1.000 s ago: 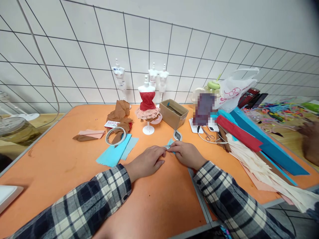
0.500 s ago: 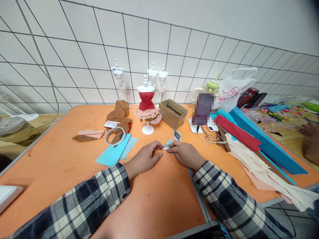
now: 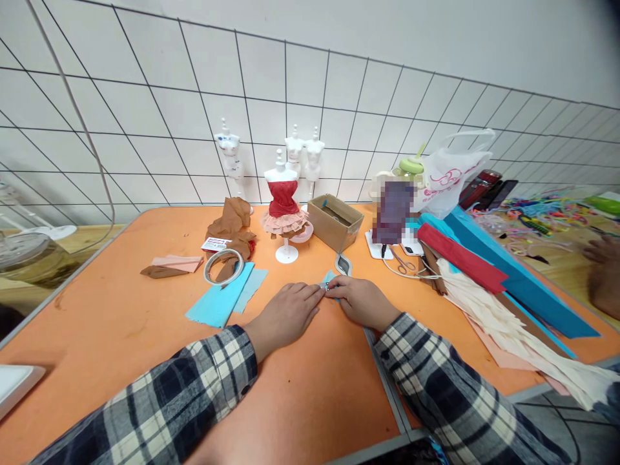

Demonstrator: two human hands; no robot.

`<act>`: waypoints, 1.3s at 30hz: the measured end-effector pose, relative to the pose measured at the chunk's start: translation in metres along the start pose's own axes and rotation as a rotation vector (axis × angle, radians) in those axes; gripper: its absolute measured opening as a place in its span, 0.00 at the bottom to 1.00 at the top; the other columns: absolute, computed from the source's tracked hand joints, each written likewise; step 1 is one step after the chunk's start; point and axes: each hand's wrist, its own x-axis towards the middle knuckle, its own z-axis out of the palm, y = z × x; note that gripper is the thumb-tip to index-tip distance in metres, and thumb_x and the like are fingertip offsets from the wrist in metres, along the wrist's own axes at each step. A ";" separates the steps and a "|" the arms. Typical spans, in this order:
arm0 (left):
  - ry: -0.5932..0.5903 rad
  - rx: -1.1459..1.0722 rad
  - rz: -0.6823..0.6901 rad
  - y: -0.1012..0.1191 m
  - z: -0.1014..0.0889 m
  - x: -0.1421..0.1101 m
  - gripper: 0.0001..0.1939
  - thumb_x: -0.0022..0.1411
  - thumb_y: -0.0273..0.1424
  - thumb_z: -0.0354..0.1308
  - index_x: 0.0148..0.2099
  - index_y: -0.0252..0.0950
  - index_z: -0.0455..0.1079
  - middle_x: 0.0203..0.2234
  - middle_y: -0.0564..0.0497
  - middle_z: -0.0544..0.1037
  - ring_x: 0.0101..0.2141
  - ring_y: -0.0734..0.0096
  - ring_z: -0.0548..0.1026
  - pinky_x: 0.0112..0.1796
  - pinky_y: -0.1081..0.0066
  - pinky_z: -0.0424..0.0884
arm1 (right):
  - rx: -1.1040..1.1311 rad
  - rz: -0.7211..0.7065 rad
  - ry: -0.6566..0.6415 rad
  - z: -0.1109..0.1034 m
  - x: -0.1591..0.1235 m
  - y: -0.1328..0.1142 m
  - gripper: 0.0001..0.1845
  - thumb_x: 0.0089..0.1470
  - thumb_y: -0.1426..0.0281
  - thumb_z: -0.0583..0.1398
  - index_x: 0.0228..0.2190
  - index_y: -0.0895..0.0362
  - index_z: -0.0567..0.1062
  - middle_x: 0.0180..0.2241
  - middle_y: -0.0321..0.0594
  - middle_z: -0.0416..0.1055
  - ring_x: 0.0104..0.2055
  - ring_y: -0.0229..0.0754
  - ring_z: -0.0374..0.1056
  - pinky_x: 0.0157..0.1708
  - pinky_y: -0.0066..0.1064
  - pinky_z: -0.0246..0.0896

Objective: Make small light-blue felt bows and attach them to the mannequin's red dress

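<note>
Landmark: small blue piece (image 3: 329, 276). Left hand (image 3: 287, 314) is lying palm down just left of and nearer the body than the landmark, its fingers extending close together and pointing toward it. Right hand (image 3: 362, 301) is reaching in from the right, its fingers bending and their tips closing on the landmark. Left forearm (image 3: 179, 391) and right forearm (image 3: 448, 381), both in plaid sleeves, are converging on the landmark from either side. Both wrists are angling inward.
</note>
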 end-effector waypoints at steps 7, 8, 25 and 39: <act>-0.024 -0.045 -0.052 0.000 0.004 0.004 0.17 0.71 0.31 0.43 0.54 0.34 0.68 0.47 0.44 0.74 0.45 0.60 0.70 0.48 0.59 0.67 | 0.041 0.001 0.036 0.000 0.000 0.003 0.22 0.57 0.77 0.52 0.46 0.48 0.78 0.48 0.34 0.75 0.47 0.40 0.72 0.47 0.30 0.64; -0.025 -0.049 -0.053 0.000 0.003 0.003 0.17 0.71 0.32 0.43 0.54 0.34 0.67 0.47 0.44 0.74 0.45 0.60 0.70 0.48 0.59 0.67 | 0.053 0.004 0.046 0.000 0.000 0.004 0.22 0.57 0.77 0.52 0.46 0.49 0.78 0.48 0.34 0.76 0.48 0.40 0.72 0.49 0.31 0.64; 0.004 -0.164 -0.038 -0.006 0.003 -0.001 0.19 0.71 0.32 0.43 0.58 0.36 0.66 0.44 0.42 0.73 0.45 0.59 0.69 0.47 0.58 0.68 | 0.106 0.009 0.076 0.002 -0.001 0.004 0.24 0.56 0.78 0.52 0.50 0.49 0.75 0.50 0.34 0.74 0.50 0.39 0.71 0.51 0.31 0.64; 0.025 -0.293 -0.081 -0.009 0.005 0.000 0.18 0.69 0.30 0.46 0.57 0.38 0.68 0.41 0.44 0.74 0.43 0.61 0.70 0.46 0.61 0.68 | 0.115 0.035 0.089 0.000 0.000 0.001 0.22 0.58 0.76 0.52 0.49 0.49 0.76 0.48 0.34 0.76 0.48 0.40 0.72 0.49 0.32 0.64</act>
